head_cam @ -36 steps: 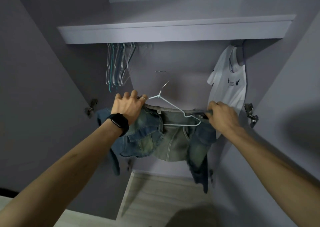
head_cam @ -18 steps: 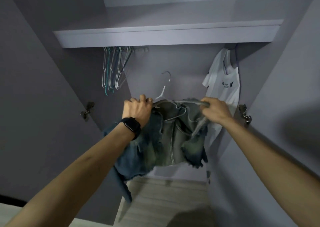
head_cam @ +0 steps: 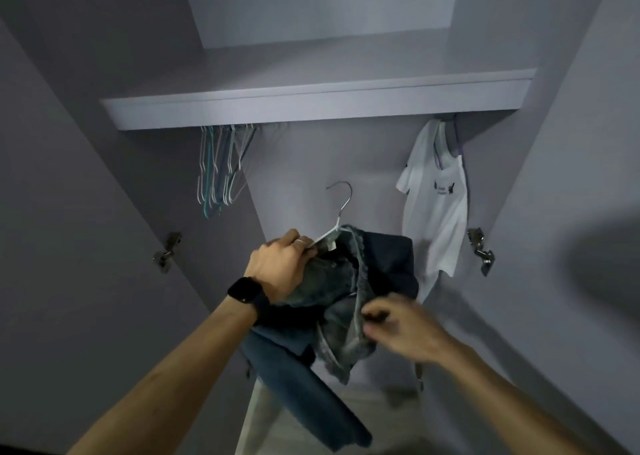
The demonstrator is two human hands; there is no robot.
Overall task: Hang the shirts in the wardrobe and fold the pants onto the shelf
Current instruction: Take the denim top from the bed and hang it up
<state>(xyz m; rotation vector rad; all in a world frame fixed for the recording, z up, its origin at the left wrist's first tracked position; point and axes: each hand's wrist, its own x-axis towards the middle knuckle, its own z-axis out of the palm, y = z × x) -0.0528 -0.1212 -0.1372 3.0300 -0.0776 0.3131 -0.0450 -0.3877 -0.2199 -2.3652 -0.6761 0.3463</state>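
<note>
Grips one arm of a white hanger (head_cam: pixel 325 236) in the left hand (head_cam: pixel 280 271), fingers curled tight round the wire and round a fold of the denim shirt (head_cam: pixel 346 298) bunched against it. Wears a black watch (head_cam: pixel 246 290) on that wrist and a ring on one finger. Holds hanger and shirt up in mid-air at the middle of the open wardrobe, below the shelf (head_cam: pixel 311 108) and nearer than the back wall, with the metal hook upright, free and touching nothing. Draped over the hanger in a crumpled heap, the shirt: faded wash and a frayed edge on the near side, darker cloth behind on the right, one dark sleeve trailing down past the left forearm toward the floor (head_cam: pixel 381 420). Reaches in low on the right with the right hand (head_cam: pixel 401 326), at the shirt's front edge, fingers bent toward the cloth; too smeared by motion to tell whether pinching the denim or merely beside it. Up under the shelf's left end, a bunch of bare hangers (head_cam: pixel 218 174), white and teal, hanging close together. Under the right end, well apart from them, a white T-shirt (head_cam: pixel 436 212) with a small dark print on the chest, hanging just right of the denim shirt and farther back. On either side, open doors, with a metal hinge (head_cam: pixel 166 252) on the left and another (head_cam: pixel 481 250) on the right.
</note>
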